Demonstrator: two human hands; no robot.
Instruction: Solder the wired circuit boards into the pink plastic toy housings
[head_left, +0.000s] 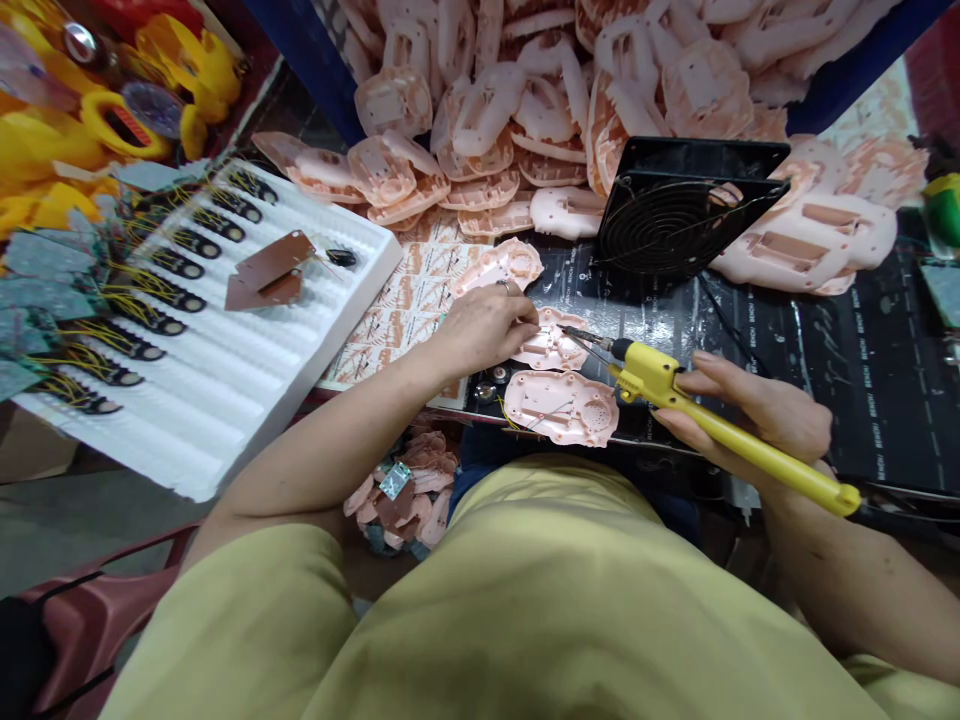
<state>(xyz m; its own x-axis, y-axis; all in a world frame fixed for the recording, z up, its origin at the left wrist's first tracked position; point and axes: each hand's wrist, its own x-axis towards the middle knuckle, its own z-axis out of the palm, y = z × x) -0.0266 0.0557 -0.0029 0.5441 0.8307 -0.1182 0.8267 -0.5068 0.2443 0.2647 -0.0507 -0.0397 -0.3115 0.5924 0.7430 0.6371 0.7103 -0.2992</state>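
Note:
A yellow soldering gun [701, 415] lies in my right hand [772, 415], fingers wrapped round its handle. Its tip meets a pink plastic shell half [551, 345] on the black bench surface. My left hand [491, 325] rests at the left side of that shell, fingertips bent together; whatever they pinch is too small to make out. Nearer to me lies a second pink shell half [562, 408], with thin wires across it and a round speaker grille. Behind my left hand sits another pink shell [499, 268]. Small round metal parts [486, 392] lie left of the nearer shell.
A black fan [675, 215] stands behind the soldering gun. Pink shells [480, 110] are heaped at the back. At left, a white foam tray [300, 340] holds wired speakers and circuit boards. Yellow plastic parts [52, 140] lie beyond it. More shells [427, 480] are below the bench edge.

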